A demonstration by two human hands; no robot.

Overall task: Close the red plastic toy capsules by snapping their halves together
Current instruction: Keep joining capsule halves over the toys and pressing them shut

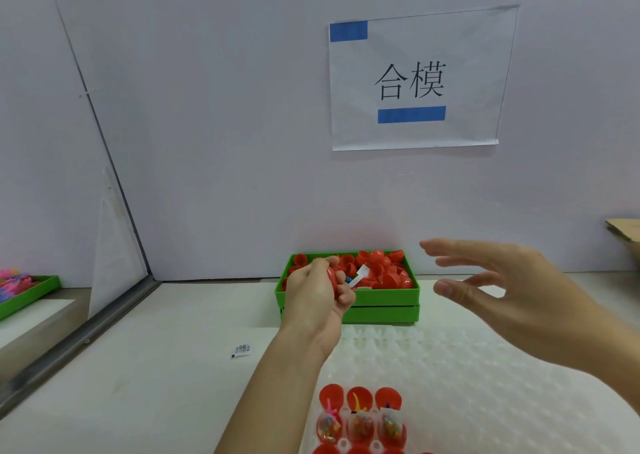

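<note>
1. Three open red capsules (360, 415) are sitting side by side in a clear moulded tray (467, 377) at the near edge of the worktop (138, 384); each is showing a red half hinged back above a clear half, with small colourful toys lying inside. More red is peeking in at the bottom edge below them, cut off.
2. One red capsule half (335, 275) is being gripped in the left hand (317, 292), whose fingers are curling round it just in front of the green box (381, 299).
3. Opposite it, the right hand (498, 290) is hovering open with fingers spread and thumb apart, holding nothing, to the right of the box and above the tray.
4. Both hands are sitting well beyond the three open capsules, which are lying between the forearms.
5. Many loose red capsule halves (388, 270) are filling the green box, along with a small white piece (360, 275) and a bit of blue; the box is resting on a second green box (384, 314) against the wall.
6. Another green tray (31, 296) at far left is holding pink and colourful items, too blurred to identify.
</note>
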